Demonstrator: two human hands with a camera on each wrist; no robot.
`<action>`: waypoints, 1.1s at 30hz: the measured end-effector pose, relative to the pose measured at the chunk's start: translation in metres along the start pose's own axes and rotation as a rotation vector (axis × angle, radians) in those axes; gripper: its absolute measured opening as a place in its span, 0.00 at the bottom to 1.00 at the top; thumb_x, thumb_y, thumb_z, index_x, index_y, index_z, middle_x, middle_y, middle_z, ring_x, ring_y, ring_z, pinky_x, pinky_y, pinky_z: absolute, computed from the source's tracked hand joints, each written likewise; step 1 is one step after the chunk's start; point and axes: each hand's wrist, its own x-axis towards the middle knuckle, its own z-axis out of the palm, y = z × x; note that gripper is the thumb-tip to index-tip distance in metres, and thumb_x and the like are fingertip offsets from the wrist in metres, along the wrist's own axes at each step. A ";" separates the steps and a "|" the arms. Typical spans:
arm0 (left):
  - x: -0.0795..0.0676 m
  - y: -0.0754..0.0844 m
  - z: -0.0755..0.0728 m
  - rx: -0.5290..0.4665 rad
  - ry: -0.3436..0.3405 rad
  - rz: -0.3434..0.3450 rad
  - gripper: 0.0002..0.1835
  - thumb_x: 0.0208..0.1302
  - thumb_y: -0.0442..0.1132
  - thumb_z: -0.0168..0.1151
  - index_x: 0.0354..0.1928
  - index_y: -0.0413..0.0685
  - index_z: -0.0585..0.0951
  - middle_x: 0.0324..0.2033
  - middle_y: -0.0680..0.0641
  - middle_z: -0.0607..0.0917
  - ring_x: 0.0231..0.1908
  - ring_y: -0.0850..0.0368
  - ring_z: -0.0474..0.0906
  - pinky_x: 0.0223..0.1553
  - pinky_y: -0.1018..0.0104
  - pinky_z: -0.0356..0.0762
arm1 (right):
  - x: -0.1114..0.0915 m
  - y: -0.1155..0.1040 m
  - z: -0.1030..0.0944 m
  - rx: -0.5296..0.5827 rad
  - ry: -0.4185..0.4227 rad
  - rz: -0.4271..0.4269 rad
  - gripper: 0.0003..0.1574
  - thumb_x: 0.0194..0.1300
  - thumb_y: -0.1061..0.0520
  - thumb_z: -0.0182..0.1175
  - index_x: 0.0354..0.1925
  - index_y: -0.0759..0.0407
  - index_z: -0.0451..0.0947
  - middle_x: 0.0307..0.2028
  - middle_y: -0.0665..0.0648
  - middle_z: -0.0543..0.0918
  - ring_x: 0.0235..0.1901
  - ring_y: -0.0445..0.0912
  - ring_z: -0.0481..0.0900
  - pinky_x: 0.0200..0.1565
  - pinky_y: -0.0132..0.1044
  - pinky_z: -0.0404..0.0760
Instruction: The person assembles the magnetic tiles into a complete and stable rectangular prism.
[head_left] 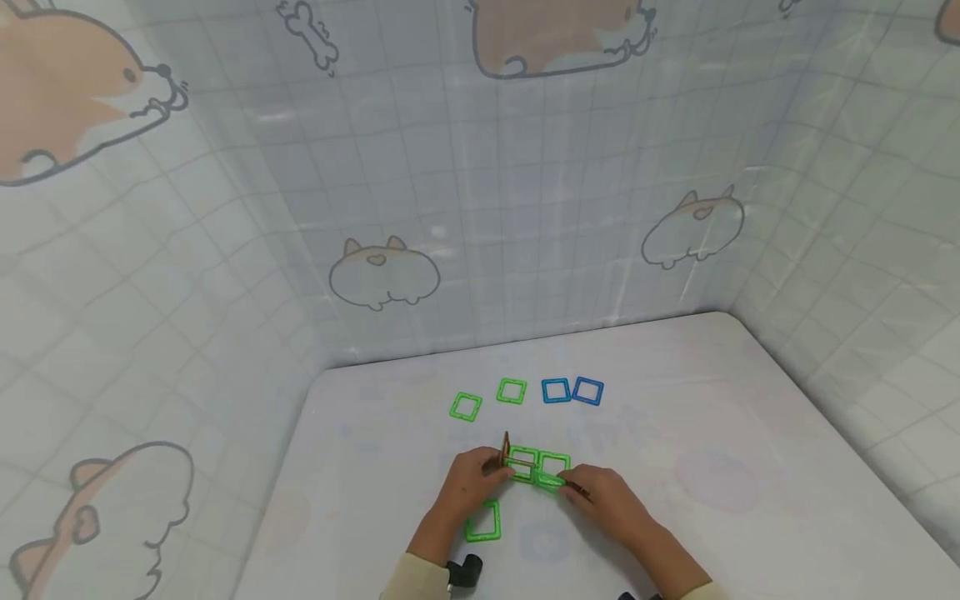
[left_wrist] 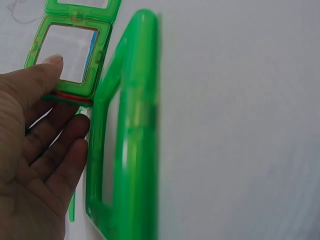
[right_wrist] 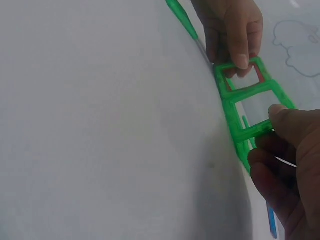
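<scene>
Between both hands is a joined piece of green square magnetic tiles, each a see-through frame. At its left end a reddish tile stands upright. My left hand pinches that end, thumb on the green frame and fingers behind it in the left wrist view. My right hand pinches the right end, its thumb over a green edge in the right wrist view. A loose green tile lies beside my left wrist and looms large in the left wrist view.
Farther back on the white table lie two separate green tiles, one left and one nearer the middle. Two blue tiles lie side by side to their right. Patterned curtain walls enclose the table's back and sides.
</scene>
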 end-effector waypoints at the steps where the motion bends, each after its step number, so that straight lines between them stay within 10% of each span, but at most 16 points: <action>1: 0.000 0.000 0.000 0.007 0.004 0.003 0.13 0.60 0.51 0.71 0.44 0.55 0.86 0.42 0.56 0.87 0.47 0.57 0.82 0.52 0.53 0.80 | 0.000 0.000 0.001 -0.005 0.009 0.010 0.12 0.65 0.54 0.67 0.47 0.53 0.86 0.36 0.41 0.86 0.34 0.30 0.77 0.36 0.30 0.81; 15: -0.003 0.010 0.003 0.062 0.054 0.032 0.12 0.60 0.46 0.72 0.42 0.49 0.86 0.39 0.53 0.87 0.43 0.57 0.82 0.46 0.55 0.81 | -0.001 0.006 0.009 0.089 0.066 0.019 0.12 0.62 0.59 0.69 0.45 0.53 0.85 0.37 0.42 0.85 0.35 0.31 0.79 0.37 0.30 0.82; 33: 0.012 0.002 -0.015 0.081 -0.007 0.029 0.15 0.63 0.42 0.68 0.50 0.45 0.84 0.40 0.53 0.85 0.41 0.59 0.80 0.45 0.58 0.82 | 0.001 -0.022 0.024 0.369 -0.139 0.029 0.18 0.66 0.55 0.66 0.52 0.60 0.83 0.42 0.51 0.87 0.39 0.34 0.82 0.40 0.29 0.84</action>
